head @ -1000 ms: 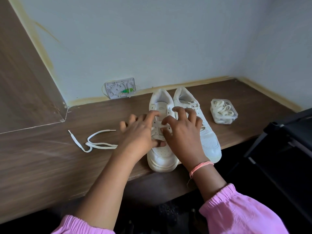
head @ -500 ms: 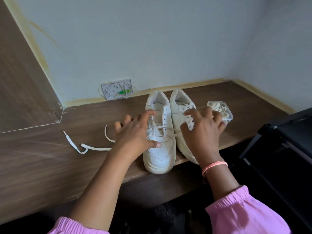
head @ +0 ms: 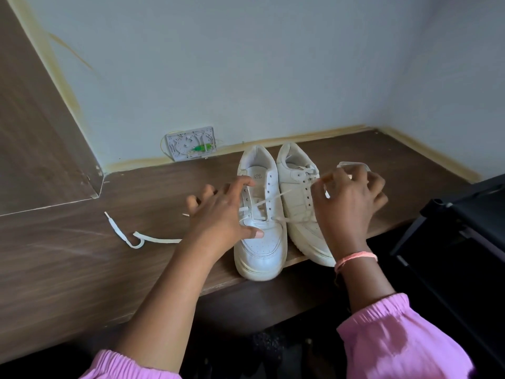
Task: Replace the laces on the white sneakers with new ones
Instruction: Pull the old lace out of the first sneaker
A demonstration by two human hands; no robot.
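Two white sneakers stand side by side on the brown wooden table [head: 82,269], toes toward me. My left hand [head: 218,214] rests spread over the left sneaker [head: 262,247], thumb pressing on its toe cap and index finger by the tongue. A white lace [head: 276,196] runs from that sneaker's lower eyelets across the right sneaker [head: 297,198] to my right hand [head: 347,206], which pinches it taut at the fingertips. The lace's loose tail [head: 136,240] lies on the table to the left and disappears under my left hand.
A clear plastic box [head: 355,164] sits behind my right hand, mostly hidden. A white wall plate [head: 191,143] is fixed at the back. A black rack [head: 464,228] stands at the right, and a slanted wooden panel [head: 41,132] rises at the left. The sneakers' toes overhang the table's front edge.
My right hand moved from the left sneaker's eyelets out to the right, drawing the lace with it. The tail on the table got shorter and slid toward the sneaker.
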